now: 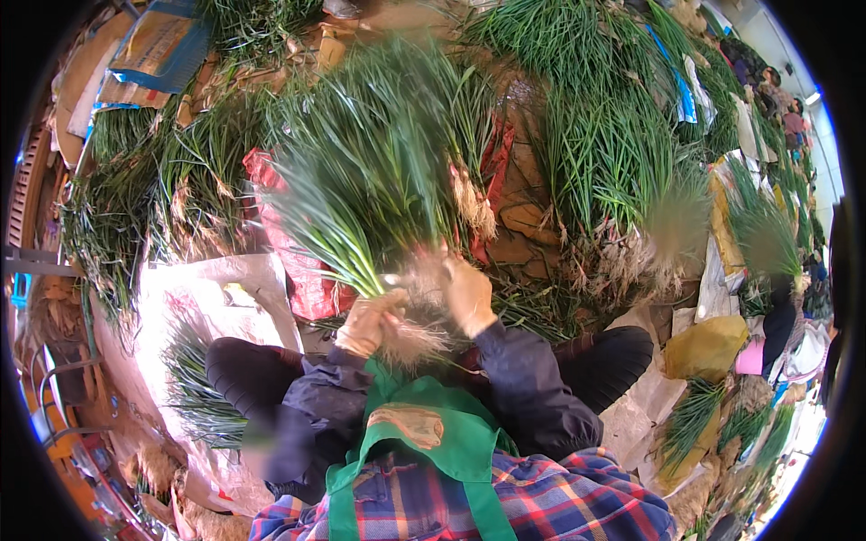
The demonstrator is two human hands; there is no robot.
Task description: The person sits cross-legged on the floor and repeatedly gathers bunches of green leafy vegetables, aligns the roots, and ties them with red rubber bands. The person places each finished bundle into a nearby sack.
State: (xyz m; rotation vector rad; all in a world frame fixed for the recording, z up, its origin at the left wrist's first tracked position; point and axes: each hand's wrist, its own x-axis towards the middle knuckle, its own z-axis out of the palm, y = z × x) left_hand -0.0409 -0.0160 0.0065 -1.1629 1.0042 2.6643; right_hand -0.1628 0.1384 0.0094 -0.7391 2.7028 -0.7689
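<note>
My left hand (pixel 365 323), in a tan glove, is closed around the lower stems of a bunch of green onions (pixel 345 247). The pale, stringy roots (pixel 413 341) of that bunch hang past the fingers toward my green apron (pixel 433 433), and its leaves point up and left. Close by on the right, my right hand (pixel 467 291), gloved too, is at the root end of a large pile of green onions (pixel 379 149). Blur and roots hide its fingertips, so its hold cannot be told. Red woven plastic sacking (pixel 277 237) shows left of the pile.
More green onions lie in heaps at the left (pixel 203 196) and right (pixel 602 162). A pale sheet (pixel 223 284) is spread at the left, with a bunch (pixel 203 392) beside my knee. Cardboard (pixel 162 47) stands upper left. Yellow sacking (pixel 707 345) lies right; people (pixel 791 122) are far off.
</note>
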